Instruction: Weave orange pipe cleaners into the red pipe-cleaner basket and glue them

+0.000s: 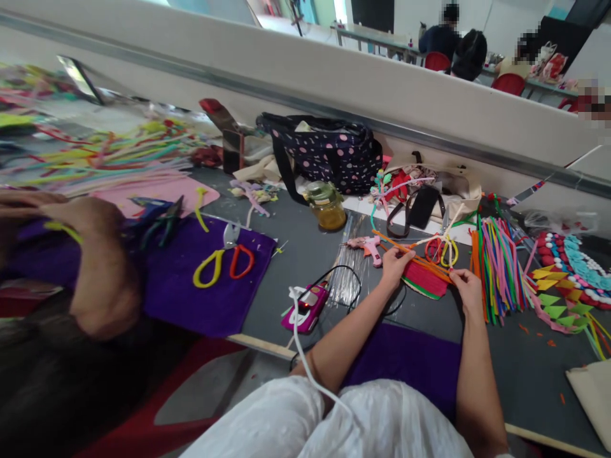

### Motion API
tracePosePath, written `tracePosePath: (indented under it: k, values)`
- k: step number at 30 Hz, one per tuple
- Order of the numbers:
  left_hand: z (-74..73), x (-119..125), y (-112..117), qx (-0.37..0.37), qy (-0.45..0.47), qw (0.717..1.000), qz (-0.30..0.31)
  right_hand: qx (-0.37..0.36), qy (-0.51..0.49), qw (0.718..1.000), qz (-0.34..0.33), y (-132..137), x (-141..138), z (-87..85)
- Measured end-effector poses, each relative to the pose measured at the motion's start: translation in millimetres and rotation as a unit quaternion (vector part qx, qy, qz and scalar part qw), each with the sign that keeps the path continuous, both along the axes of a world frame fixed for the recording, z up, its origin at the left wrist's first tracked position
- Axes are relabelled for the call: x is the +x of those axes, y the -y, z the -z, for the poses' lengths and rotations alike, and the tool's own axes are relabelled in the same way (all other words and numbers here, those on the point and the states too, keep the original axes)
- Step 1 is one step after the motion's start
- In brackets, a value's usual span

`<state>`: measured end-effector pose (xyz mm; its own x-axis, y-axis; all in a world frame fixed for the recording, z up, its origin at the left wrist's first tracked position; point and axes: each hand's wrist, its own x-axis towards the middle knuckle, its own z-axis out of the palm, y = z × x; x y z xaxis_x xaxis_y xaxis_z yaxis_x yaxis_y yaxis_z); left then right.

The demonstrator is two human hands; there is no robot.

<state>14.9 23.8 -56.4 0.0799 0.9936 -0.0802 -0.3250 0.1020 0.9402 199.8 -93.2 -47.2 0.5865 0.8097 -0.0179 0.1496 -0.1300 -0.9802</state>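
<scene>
Between my two hands stretch several orange pipe cleaners (429, 262), held a little above the table. My left hand (395, 266) is closed around their left part, fingertips pinched together. The fingers of my right hand (466, 286) pinch the strands near their right end. Just below them lies a pink-red, watermelon-like piece (424, 278) with a green and white lower edge. Behind the strands are scissors (449, 252) with red and yellow handles, partly covered. A pink glue gun (366, 245) lies left of my left hand, near clear glue sticks (351, 270).
Right of my hands lies a bundle of coloured pipe cleaners (503, 270). A pink device (308, 308) with cables, a lidded jar (327, 207) and a dotted bag (329, 149) stand leftward. A co-worker's arm (102, 273) rests beside scissors (224, 257) on purple cloth (191, 305).
</scene>
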Motion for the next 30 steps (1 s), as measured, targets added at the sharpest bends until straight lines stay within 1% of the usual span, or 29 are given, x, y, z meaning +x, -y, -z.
tracePosePath:
  k: [3, 6, 14, 18, 25, 27, 30]
  values:
    - [3.8, 1, -3, -0.006, 0.016, 1.000, 0.007, -0.006, -0.008, 1.000, -0.019, -1, 3, -0.7]
    - [3.8, 2, -5, 0.002, 0.021, 1.000, 0.014, -0.007, -0.015, 1.000, -0.026, -1, 4, -0.8]
    - [-3.9, -1, -8, 0.023, 0.033, 0.999, 0.032, -0.007, -0.004, 1.000, -0.018, 4, 7, 2.4]
    - [-7.9, -1, -8, 0.042, 0.020, 0.998, 0.039, 0.002, 0.011, 1.000, -0.014, 5, 7, 2.9]
    - [-11.6, 2, -7, 0.049, 0.011, 0.999, 0.015, 0.009, 0.050, 0.999, 0.006, 6, 5, -0.8]
    - [-12.4, 2, -7, 0.049, 0.023, 0.999, 0.005, 0.004, 0.047, 0.999, -0.006, 6, 4, -2.0]
    - [-12.7, 2, -7, 0.053, 0.039, 0.998, -0.007, -0.017, 0.044, 0.998, -0.046, 6, 5, -2.7]
